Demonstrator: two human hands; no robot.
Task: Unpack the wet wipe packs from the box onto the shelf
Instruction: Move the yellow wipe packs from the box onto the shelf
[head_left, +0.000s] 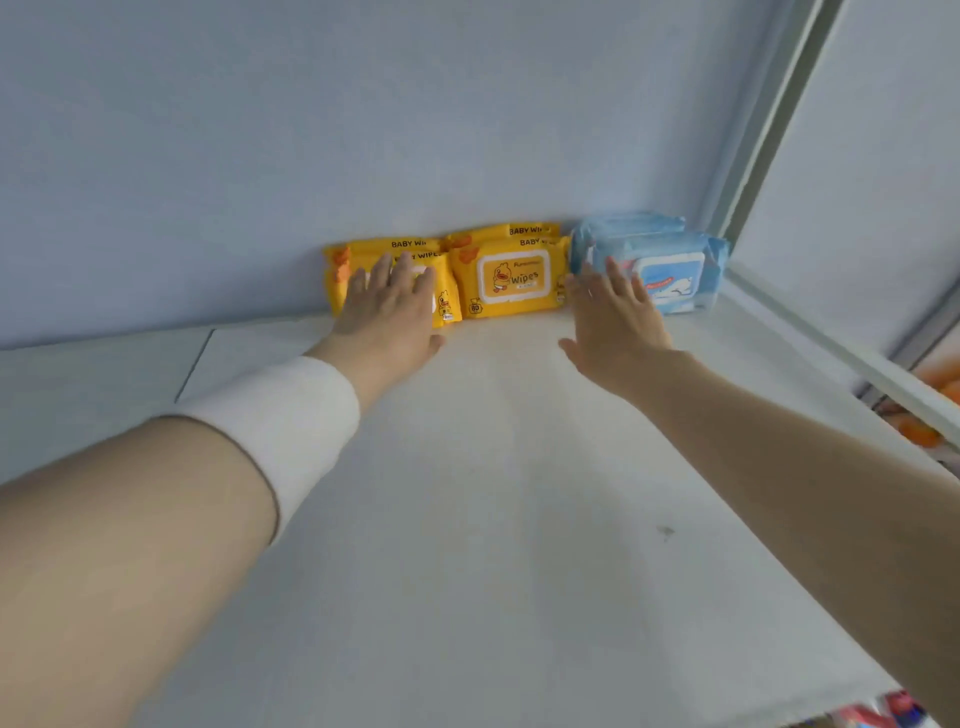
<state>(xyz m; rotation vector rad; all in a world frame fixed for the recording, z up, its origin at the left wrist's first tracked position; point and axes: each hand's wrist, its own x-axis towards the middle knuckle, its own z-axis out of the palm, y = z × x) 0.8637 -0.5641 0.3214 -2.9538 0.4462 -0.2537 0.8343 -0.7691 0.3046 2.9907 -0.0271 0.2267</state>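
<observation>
Yellow baby wipe packs stand upright against the back wall of the white shelf (493, 519). One yellow pack (511, 278) shows its duck label in full; another yellow pack (337, 270) on the left is partly hidden behind my left hand (387, 312), whose flat, spread fingers rest against its front. Blue wipe packs (670, 275) stand in the back right corner. My right hand (615, 322) is open with fingers spread, touching the left edge of the blue packs. No box is in view.
A pale blue wall closes the shelf at the back. A white metal upright (769, 119) and shelf rail (831, 343) bound the right side. Orange goods (919, 431) show beyond the rail at the right.
</observation>
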